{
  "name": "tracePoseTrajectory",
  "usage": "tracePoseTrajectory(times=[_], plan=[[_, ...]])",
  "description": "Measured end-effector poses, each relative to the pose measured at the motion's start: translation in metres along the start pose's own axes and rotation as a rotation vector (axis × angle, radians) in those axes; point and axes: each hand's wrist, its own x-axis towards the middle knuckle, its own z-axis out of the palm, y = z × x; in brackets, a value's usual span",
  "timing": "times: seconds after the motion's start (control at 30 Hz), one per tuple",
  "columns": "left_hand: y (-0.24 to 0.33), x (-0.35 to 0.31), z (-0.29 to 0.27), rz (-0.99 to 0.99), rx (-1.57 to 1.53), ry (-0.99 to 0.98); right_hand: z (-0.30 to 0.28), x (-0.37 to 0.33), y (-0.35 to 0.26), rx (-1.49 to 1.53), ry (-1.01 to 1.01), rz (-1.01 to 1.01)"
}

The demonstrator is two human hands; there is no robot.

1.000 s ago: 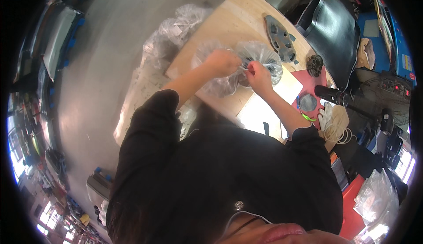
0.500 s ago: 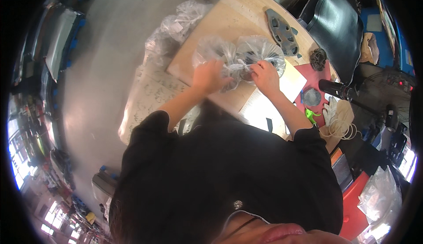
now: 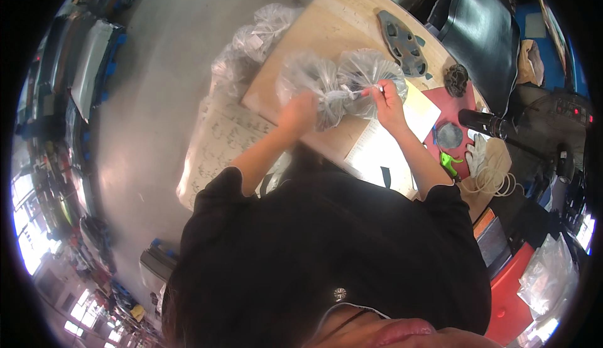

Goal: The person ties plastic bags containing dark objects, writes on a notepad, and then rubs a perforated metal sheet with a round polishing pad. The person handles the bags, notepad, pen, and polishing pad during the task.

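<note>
The right hand has drawn outward – fingertips pinching a plastic strand from the clear plastic bags, near the wooden bench's near edge – left hand blurred, finger state unclear.

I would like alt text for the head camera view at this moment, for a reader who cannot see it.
The person's right hand pinches a twisted part of clear plastic bagging on a wooden table, while the left hand, blurred, is at the bagging's left side. A grey piece with holes lies beyond; white paper lies nearer.
</note>
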Motion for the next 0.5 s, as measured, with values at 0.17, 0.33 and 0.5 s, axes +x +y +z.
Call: tracePoseTrajectory(times=[0.17,0.33,0.5], plan=[[0.009,-0.002,0.008,-0.085,-0.094,0.004,0.014,0.008,-0.018,-0.438,-0.033,0.061],[0.008,-0.006,0.003,-0.196,-0.435,-0.062,0.039,0.021,-0.041,-0.772,-0.107,-0.355],[0.014,-0.009,-0.008,-0.163,-0.721,-0.134,0.046,0.033,-0.045,-0.95,-0.389,-0.197]])
